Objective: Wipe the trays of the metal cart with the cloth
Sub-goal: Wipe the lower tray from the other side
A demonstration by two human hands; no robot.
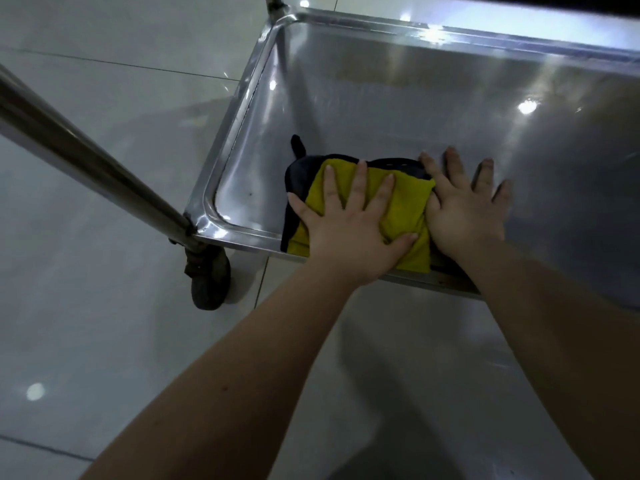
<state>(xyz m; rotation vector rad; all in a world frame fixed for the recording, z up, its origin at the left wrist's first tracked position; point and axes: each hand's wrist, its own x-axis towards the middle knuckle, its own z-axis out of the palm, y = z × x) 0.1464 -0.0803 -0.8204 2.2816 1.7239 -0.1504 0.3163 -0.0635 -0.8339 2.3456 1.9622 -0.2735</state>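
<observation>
Head view: the soft, folded yellow cloth with dark navy edging (408,209) lies in the near left part of the shiny stainless-steel cart tray (381,109), its near edge draped over the rim. It looks light and limp, and I'd guess it bunches or skates on that slick metal, so flat pressure from above suits it better than a pinch. The left hand (349,230) lies spread flat on top of it. The right hand (464,209), flat and spread too, touches its right edge, fingers on bare metal.
</observation>
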